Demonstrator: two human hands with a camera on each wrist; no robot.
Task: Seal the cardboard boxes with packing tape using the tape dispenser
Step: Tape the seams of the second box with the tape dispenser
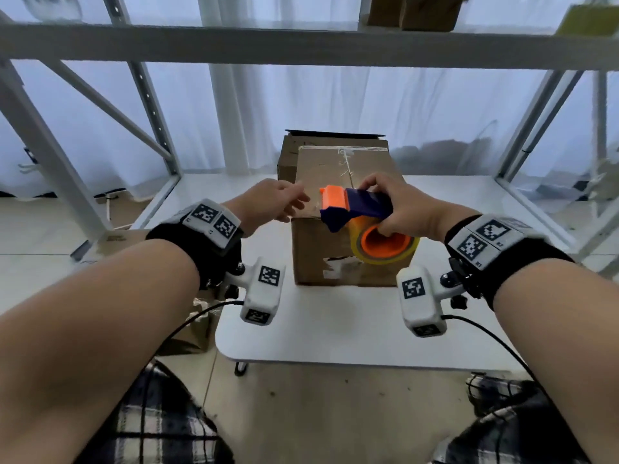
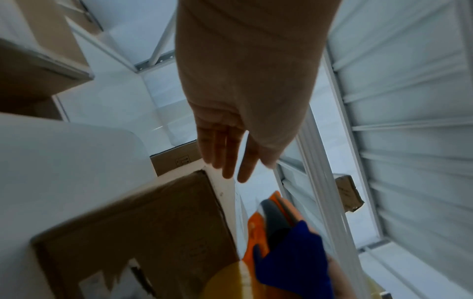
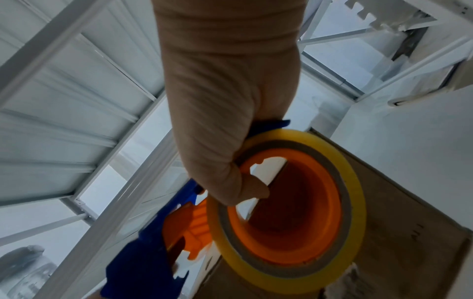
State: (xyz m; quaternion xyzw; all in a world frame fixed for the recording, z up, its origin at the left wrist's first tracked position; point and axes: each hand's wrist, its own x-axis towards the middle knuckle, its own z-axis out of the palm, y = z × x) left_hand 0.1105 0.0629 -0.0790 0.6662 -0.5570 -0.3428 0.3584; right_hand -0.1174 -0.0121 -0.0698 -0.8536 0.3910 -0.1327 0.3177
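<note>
A brown cardboard box (image 1: 321,249) stands on the white table (image 1: 335,329), flaps closed, with old tape scraps along its top seam. My right hand (image 1: 398,209) grips a blue and orange tape dispenser (image 1: 355,205) that carries a yellow tape roll (image 1: 385,244), held over the box's near top edge. The right wrist view shows my thumb hooked into the roll's orange core (image 3: 289,214). My left hand (image 1: 278,202) hovers by the box's left top edge, fingers straight and apart from the dispenser (image 2: 271,222). A second, open box (image 1: 291,152) stands behind the first.
White metal shelving frames (image 1: 150,105) flank the table on both sides, with a shelf beam (image 1: 301,45) overhead bearing more boxes (image 1: 412,11). Flattened cardboard (image 1: 187,333) lies on the floor at the table's left. White curtains hang behind.
</note>
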